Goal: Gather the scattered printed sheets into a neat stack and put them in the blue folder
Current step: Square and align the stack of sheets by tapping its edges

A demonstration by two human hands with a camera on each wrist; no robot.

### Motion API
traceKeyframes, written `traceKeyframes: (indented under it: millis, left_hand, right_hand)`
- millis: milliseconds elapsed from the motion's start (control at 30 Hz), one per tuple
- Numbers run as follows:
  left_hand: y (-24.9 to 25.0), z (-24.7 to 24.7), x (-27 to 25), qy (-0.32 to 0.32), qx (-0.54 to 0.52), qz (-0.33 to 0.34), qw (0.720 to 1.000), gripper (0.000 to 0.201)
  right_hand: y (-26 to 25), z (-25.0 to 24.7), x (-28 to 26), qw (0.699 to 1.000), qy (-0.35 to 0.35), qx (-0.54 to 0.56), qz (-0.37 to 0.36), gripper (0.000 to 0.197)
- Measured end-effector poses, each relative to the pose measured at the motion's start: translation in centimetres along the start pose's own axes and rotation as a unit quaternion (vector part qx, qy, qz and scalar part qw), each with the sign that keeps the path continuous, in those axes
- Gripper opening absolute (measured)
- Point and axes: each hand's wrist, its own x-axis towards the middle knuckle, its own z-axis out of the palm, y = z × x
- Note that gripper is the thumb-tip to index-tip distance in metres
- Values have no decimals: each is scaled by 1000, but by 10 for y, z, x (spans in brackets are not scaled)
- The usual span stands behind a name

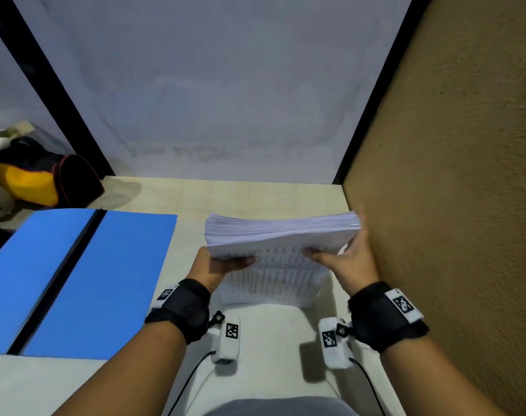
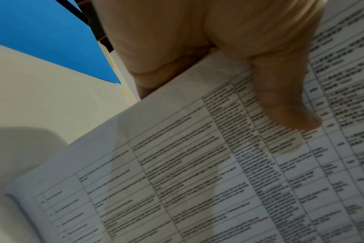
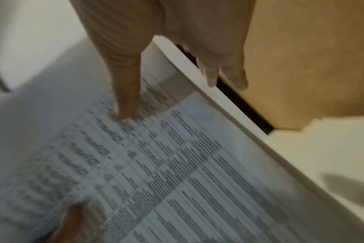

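My left hand (image 1: 215, 267) and right hand (image 1: 344, 262) pinch a thick white stack of table-printed paper sheets (image 1: 281, 235), thumbs on top, stood on edge, long axis nine-to-three. The smooth blue folder (image 1: 84, 280) lies open at nine o'clock.

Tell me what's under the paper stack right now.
The stack stands on edge, gripped by the left hand and right hand. Its lower edge points at the pale table; whether it touches is unclear. The folder lies open to the left, not underneath.

White sheets (image 1: 281, 235) printed with black tables. Blue folder (image 1: 84, 280), black spine. Tan wall (image 1: 454, 175); yellow-black bag (image 1: 39, 178).
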Motion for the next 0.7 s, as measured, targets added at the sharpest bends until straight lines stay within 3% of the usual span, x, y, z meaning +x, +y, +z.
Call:
traceKeyframes:
  millis: [100, 167, 267, 600, 700]
  left_hand:
    - [2, 4, 1, 15, -4, -6, 1000, 43]
    - [7, 9, 1, 45, -17, -12, 999, 41]
    - [25, 15, -3, 58, -30, 16, 998, 32]
    - [56, 21, -16, 88, -30, 80, 992, 34]
    - [61, 18, -16, 109, -7, 111, 988, 39]
  right_hand:
    - [12, 10, 8, 998, -9, 30, 63, 40]
    - [9, 18, 5, 996, 23, 68, 52, 27]
    - [-1, 23, -1, 993, 49, 107, 22, 23]
    - [-20, 19, -11, 989, 59, 130, -40, 32]
    - [-20, 18, -14, 989, 68, 94, -95, 37]
